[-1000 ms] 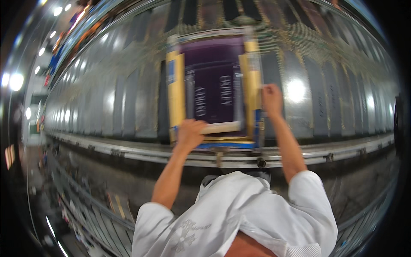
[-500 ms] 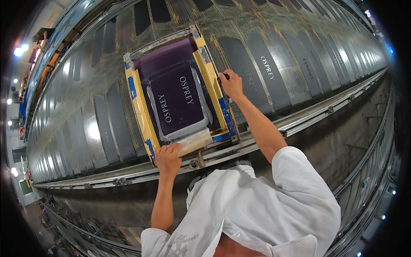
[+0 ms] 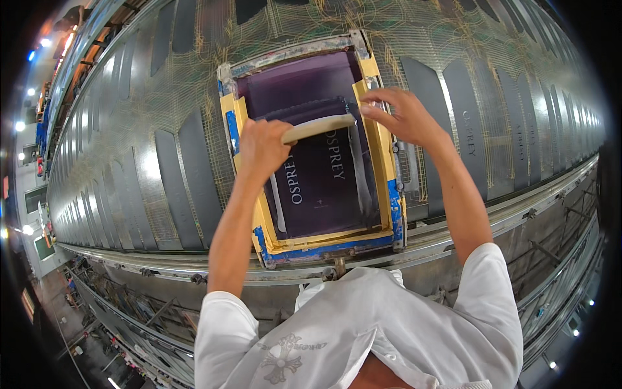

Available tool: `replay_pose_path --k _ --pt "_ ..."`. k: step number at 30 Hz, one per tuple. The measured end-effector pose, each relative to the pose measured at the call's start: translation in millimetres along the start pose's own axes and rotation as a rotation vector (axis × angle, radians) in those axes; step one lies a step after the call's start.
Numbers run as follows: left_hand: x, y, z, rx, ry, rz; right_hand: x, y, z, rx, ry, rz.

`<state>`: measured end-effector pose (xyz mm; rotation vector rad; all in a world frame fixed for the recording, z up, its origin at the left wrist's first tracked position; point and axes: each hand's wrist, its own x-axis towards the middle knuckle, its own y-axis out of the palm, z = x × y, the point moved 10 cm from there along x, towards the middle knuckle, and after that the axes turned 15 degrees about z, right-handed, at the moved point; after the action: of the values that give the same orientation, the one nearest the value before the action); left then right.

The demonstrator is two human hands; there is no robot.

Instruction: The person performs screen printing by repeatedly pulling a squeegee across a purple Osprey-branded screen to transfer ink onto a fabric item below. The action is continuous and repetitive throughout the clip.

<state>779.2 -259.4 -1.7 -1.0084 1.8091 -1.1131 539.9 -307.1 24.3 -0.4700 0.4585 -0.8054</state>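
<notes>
A screen-printing frame (image 3: 385,154) with yellow and blue tape lies flat before me, its dark purple mesh (image 3: 301,223) showing two pale lines of lettering. Across the mesh rests a squeegee (image 3: 319,127) with a pale bar, about a third of the way down from the far end. My left hand (image 3: 264,148) is closed round the squeegee's left end. Over the frame's right side is my right hand (image 3: 407,117), thumb and fingers apart, close to the squeegee's right end. From here I cannot tell whether it touches the bar.
Long dark grey panels (image 3: 459,107), some with printed lettering, lie in rows on the long table on both sides of the frame. Stray yellow-lined patterning runs between them. A metal rail (image 3: 492,219) with small fittings follows the table's near edge.
The squeegee has gone from the frame's near end to its farther part, with my left hand on it. My right hand has let go of the frame's right edge and opened near the squeegee.
</notes>
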Motion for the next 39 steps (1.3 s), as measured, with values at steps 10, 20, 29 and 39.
replay_pose_path --k 10,20,29,39 --pt "61 -14 32 -0.005 -0.142 0.200 113 58 7 -0.556 -0.015 0.212" --pt "-135 79 -70 -0.076 -0.043 0.168 -86 176 48 -0.564 -0.118 0.212" --pt "-23 3 -18 -0.007 -0.015 0.082 26 94 39 -0.625 -0.021 0.214" --pt "70 -10 38 0.010 -0.081 0.186 126 56 2 -0.557 0.002 0.231"
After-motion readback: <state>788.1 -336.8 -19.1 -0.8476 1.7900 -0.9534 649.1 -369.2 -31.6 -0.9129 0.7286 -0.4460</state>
